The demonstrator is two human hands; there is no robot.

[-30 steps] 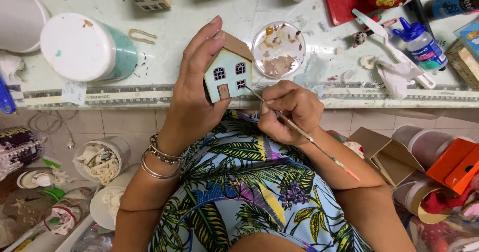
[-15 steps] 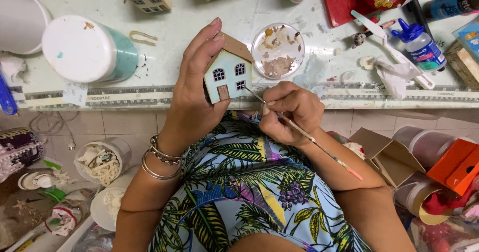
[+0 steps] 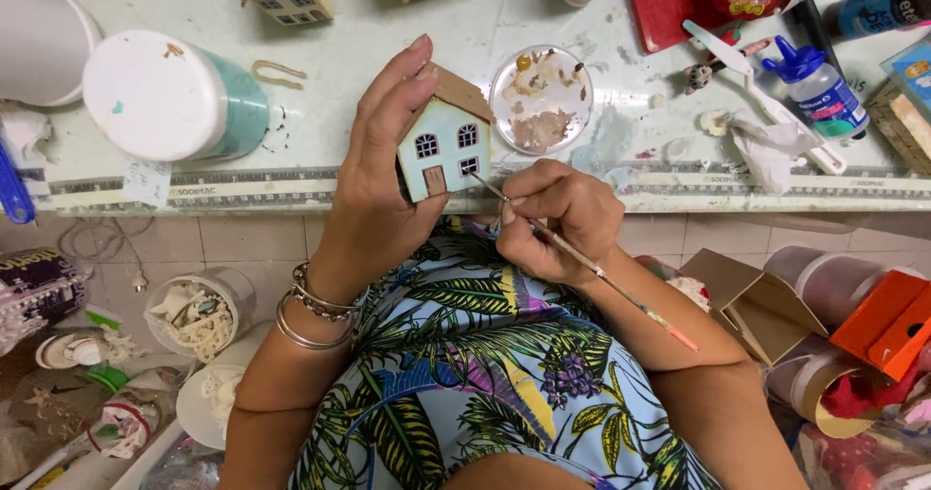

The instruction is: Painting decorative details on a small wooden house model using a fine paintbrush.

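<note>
Head view: left hand (image 3: 373, 194) grips pale-blue toy house (image 3: 444, 151) (brown roof); right hand (image 3: 558, 221) pinches thin brush (image 3: 592, 269).

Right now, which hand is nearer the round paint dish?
Right. The right hand sits just below the paint dish, holding a brush. The left hand is off to its left, gripping the small house.

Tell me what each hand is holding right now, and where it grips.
The left hand holds the small blue house by its side and back. The right hand pinches a thin paintbrush near its front end.
</note>
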